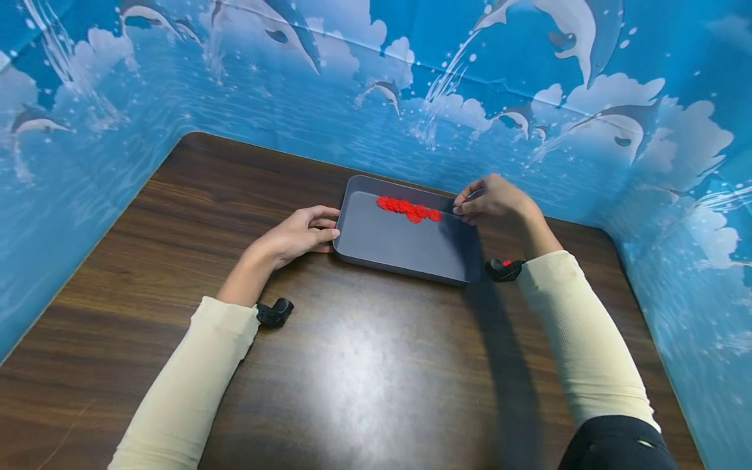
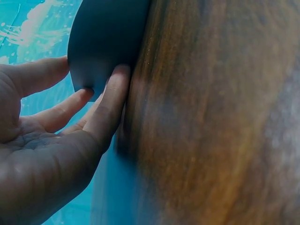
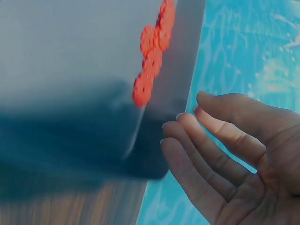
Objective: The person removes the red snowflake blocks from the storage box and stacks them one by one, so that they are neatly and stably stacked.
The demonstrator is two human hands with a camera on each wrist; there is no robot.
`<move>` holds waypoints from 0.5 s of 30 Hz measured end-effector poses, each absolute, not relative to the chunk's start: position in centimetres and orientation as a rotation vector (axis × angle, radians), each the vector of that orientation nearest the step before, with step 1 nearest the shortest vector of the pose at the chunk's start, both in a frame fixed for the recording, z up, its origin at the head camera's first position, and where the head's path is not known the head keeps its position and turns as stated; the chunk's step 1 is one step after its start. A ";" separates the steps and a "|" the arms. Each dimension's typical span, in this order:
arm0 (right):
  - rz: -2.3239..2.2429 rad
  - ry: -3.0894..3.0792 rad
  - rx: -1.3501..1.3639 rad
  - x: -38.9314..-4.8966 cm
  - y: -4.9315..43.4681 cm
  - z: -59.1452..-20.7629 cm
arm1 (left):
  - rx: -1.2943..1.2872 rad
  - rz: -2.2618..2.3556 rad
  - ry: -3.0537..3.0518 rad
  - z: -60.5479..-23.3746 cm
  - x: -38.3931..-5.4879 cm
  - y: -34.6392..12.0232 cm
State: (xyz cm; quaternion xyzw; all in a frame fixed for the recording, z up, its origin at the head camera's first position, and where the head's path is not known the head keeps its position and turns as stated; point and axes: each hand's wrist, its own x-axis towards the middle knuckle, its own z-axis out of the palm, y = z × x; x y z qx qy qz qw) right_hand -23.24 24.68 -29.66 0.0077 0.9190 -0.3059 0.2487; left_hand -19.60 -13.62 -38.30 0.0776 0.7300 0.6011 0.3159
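A grey rectangular tray (image 1: 405, 245) lies toward the far edge of the brown table. Several small red scalloped discs (image 1: 405, 207), with holes in them, form an uneven row along its far side. At the tray's left end my left hand (image 1: 299, 235) touches it, fingers fairly straight against the outer wall (image 2: 101, 42) and the thumb at the rim. My right hand (image 1: 490, 199) is at the far right corner, its loosely bent fingertips (image 3: 169, 131) right at the rim. In the right wrist view nothing shows between thumb and fingers.
A wood-grain table (image 1: 364, 365) carries the tray. Blue cloth (image 1: 329, 98) with printed dolphins hangs close behind the table and along both sides. Black wrist devices (image 1: 275, 313) sit at both sleeve cuffs, with a small red spot (image 1: 506, 262) at the right one.
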 end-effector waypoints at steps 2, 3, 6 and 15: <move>-0.858 2.463 0.013 -23.7 23.8 -30.0 | 0.208 1.587 1.919 -38.4 -19.5 -13.7; -0.862 2.446 0.011 -24.0 23.4 -30.1 | 0.208 1.589 1.918 -38.4 -19.4 -13.7; -0.853 2.415 0.007 -24.6 22.2 -30.6 | 0.206 1.589 1.918 -38.5 -19.3 -13.7; -0.823 2.366 0.011 -26.0 18.7 -32.4 | 0.195 1.610 1.917 -38.2 -19.3 -14.0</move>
